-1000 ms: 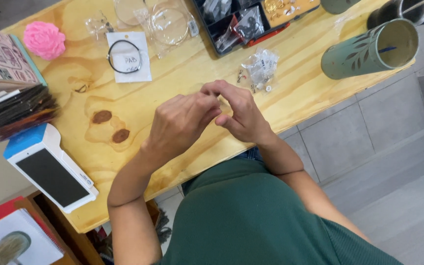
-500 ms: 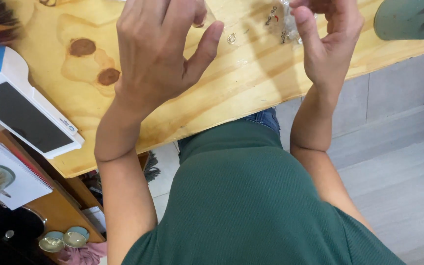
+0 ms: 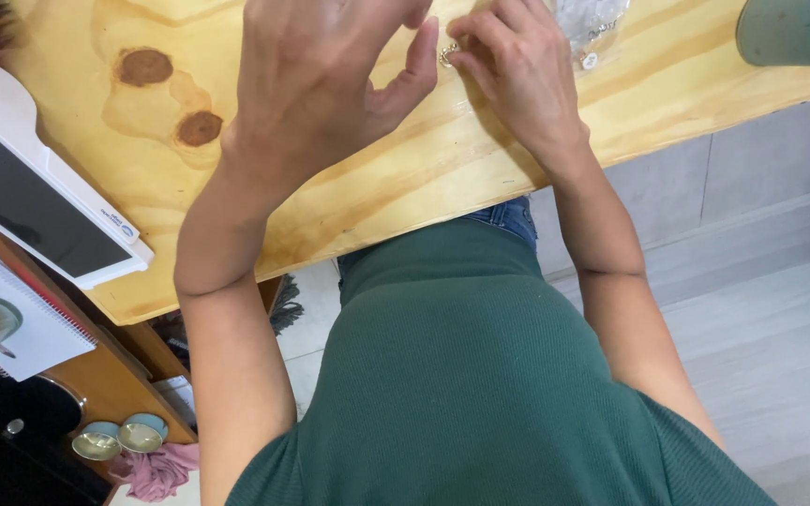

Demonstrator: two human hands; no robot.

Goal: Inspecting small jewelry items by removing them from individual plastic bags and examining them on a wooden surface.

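My left hand (image 3: 316,80) hovers over the pale wooden table (image 3: 396,178), fingers spread and holding nothing that I can see; its fingertips run off the top of the view. My right hand (image 3: 513,66) rests lower on the table, thumb and fingers pinched on a small gold-coloured ring-shaped piece (image 3: 446,54). The two hands sit close together, the left thumb almost touching the piece. Just beyond the right hand lies a small clear plastic bag (image 3: 592,23) with tiny metal bits in it.
A white card terminal with a dark screen (image 3: 35,201) lies at the table's left edge. A green cylinder (image 3: 794,33) lies at the top right. Below the table to the left are a spiral notebook (image 3: 21,323), two small round tins (image 3: 119,439) and pink cloth (image 3: 157,468).
The view has tilted down and closer. My right hand has come down from a raised position onto the table and now pinches the small gold piece; the left hand stays raised.
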